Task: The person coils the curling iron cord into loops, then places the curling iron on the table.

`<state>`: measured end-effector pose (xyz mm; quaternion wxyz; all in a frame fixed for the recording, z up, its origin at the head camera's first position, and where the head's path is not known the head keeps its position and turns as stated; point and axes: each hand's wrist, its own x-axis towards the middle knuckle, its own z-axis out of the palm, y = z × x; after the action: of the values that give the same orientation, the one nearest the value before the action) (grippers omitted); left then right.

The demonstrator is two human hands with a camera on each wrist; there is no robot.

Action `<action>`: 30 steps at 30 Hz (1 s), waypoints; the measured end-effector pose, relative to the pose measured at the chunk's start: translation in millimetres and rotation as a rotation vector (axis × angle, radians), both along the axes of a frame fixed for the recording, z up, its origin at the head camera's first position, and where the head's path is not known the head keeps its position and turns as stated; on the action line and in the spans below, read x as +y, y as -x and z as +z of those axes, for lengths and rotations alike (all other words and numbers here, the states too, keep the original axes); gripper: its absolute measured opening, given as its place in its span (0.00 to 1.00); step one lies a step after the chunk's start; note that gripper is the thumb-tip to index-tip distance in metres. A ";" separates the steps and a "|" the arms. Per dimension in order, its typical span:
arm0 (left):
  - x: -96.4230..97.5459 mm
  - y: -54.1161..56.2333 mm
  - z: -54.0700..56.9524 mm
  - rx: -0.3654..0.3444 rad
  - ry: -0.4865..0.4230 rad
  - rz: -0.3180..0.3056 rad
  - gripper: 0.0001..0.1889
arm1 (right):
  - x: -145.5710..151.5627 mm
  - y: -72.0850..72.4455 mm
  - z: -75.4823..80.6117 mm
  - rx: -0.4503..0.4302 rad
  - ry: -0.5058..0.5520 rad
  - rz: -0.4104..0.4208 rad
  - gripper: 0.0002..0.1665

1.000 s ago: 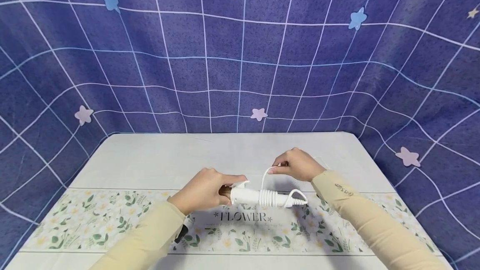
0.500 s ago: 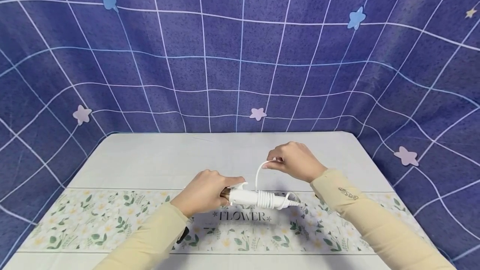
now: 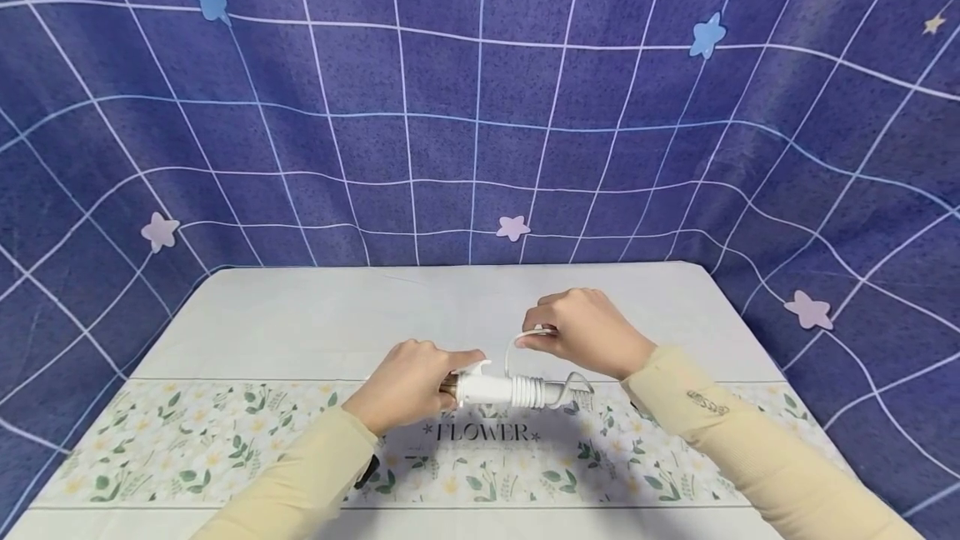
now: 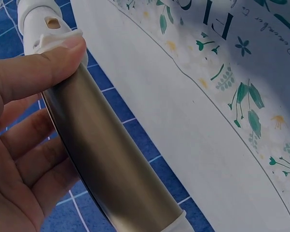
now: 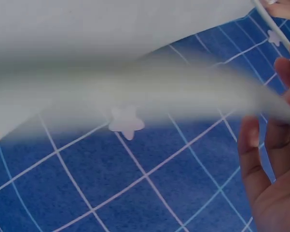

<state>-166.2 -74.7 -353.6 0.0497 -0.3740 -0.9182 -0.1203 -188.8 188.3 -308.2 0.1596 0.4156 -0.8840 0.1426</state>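
Note:
A curling iron [image 3: 484, 390] with a white handle and a gold-brown barrel is held level above the table. My left hand [image 3: 399, 383] grips its barrel near the handle; in the left wrist view the thumb lies at the white clamp lever and the other fingers are behind the barrel. Several turns of white power cord [image 3: 528, 392] wrap the handle, and a loose loop hangs near its end. My right hand [image 3: 588, 330] pinches the cord behind the handle, on the right. In the right wrist view a blurred cord stretch [image 5: 149, 94] crosses close to the camera.
Beneath both hands is a white table [image 3: 300, 307] with a flower-printed band [image 3: 187, 440] reading "FLOWER". A blue curtain [image 3: 450, 140] with grid lines and stars surrounds its back and sides.
My right hand rose a little, then came down and left, still pinching the cord. The handle end has shifted slightly left and its loose loop has changed shape. The left hand keeps its grip.

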 end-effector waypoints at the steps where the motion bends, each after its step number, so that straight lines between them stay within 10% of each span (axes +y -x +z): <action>1: 0.0 0.1 0.0 0.006 -0.004 0.004 0.33 | -0.5 -1.6 1.3 -0.001 0.003 0.005 0.06; 30: 0.1 6.5 1.3 0.072 -0.051 0.271 0.34 | -12.9 -34.9 7.2 -0.166 0.011 0.024 0.10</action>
<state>-172.7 -74.7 -352.3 0.1081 -0.2491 -0.9547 -0.1221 -153.9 175.4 -300.9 0.0864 0.4122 -0.8883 0.1833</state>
